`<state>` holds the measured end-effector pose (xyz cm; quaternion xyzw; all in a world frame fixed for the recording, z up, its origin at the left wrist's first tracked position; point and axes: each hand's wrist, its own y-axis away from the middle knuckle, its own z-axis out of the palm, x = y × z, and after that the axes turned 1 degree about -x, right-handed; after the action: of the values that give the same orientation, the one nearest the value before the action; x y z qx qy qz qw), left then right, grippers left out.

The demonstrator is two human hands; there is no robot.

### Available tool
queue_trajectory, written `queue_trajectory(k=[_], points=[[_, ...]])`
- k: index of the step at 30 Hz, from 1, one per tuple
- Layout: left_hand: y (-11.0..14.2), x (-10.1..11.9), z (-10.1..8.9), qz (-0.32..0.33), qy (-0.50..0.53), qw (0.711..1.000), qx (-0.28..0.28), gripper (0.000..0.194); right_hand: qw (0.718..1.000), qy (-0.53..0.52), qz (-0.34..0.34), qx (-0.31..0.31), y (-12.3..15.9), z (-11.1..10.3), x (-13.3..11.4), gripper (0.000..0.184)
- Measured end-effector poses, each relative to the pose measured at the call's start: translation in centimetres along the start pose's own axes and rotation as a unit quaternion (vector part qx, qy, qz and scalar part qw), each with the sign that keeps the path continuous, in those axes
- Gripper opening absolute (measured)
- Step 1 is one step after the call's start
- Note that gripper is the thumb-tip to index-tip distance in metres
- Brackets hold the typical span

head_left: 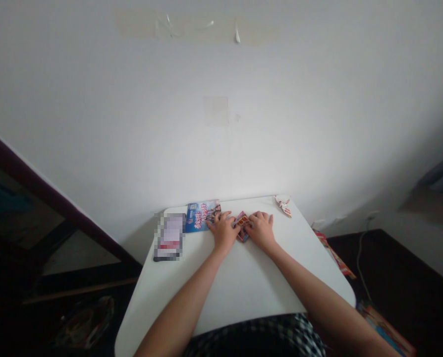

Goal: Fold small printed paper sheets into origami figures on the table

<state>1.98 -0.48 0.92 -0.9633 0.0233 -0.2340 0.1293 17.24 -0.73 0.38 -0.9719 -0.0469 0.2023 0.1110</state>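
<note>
Between my hands is a small folded piece of colourful printed paper [243,221], red, yellow and blue, lying on the white table [249,282]. My left hand [224,230] grips its left side, with the fingers bent. On the right side, my right hand [261,229] has its fingers curled over the paper's edge. My fingers cover part of the paper, so its full shape is hidden. A blue printed leaflet [198,216] lies flat just beyond my left hand, which partly covers its right end.
A phone-shaped object [170,238], blurred by pixels, lies at the table's left edge. A crumpled white and red paper piece [283,205] sits at the back right corner. The table's far edge meets a white wall [221,148]. Printed items [335,253] are on the floor at right.
</note>
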Motion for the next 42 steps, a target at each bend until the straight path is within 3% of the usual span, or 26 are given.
queue_trajectory(k=[12,18,22,42], points=[[-0.2,-0.2,0.0,-0.022,-0.008,1.0,-0.008,0.015,1.0,-0.015,-0.007,-0.004,0.0,0.0,0.4,0.019],[-0.2,-0.5,0.2,-0.016,0.001,1.0,0.008,0.013,0.993,-0.072,-0.091,-0.036,-0.5,-0.7,2.9,0.02],[-0.3,-0.6,0.3,-0.013,0.003,1.0,0.013,0.013,0.984,-0.083,-0.137,-0.075,-0.7,-1.2,4.1,0.031],[-0.1,-0.5,-0.2,-0.002,0.004,1.0,-0.002,0.012,0.991,-0.069,-0.114,-0.017,-0.8,0.2,3.9,0.026]])
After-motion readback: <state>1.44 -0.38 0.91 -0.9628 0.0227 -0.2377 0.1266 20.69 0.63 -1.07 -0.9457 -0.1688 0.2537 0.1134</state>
